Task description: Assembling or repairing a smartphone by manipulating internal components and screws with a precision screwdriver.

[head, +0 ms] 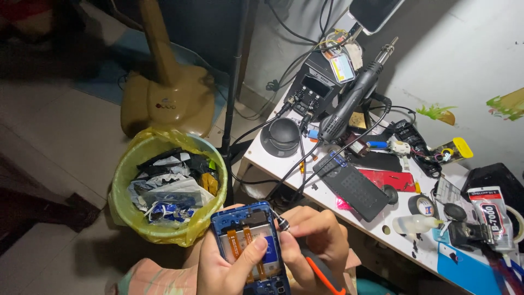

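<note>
Wide white workbench (pixel 469 65) fills the right side, crowded with gear, and beside it on the floor sits a waste bin (pixel 164 186) lined with a yellow bag and stuffed with scraps, a yellow fan base (pixel 169 98) behind it. Up on the bench there's the black soldering station (pixel 314 87) with the hot-air handle (pixel 355 93) resting across it, then a dark flat phone panel (pixel 355 188) lying near the front edge. Down low at the bottom of the view, the opened blue phone (pixel 252 246) is out over the lap, back cover off, orange flex strips showing. Left hand (pixel 224 267) is clamped around it from below, thumb pressed on its insides. Right hand (pixel 314 240) is closed on an orange-handled screwdriver (pixel 322 276), tip touching the phone's upper right edge
</note>
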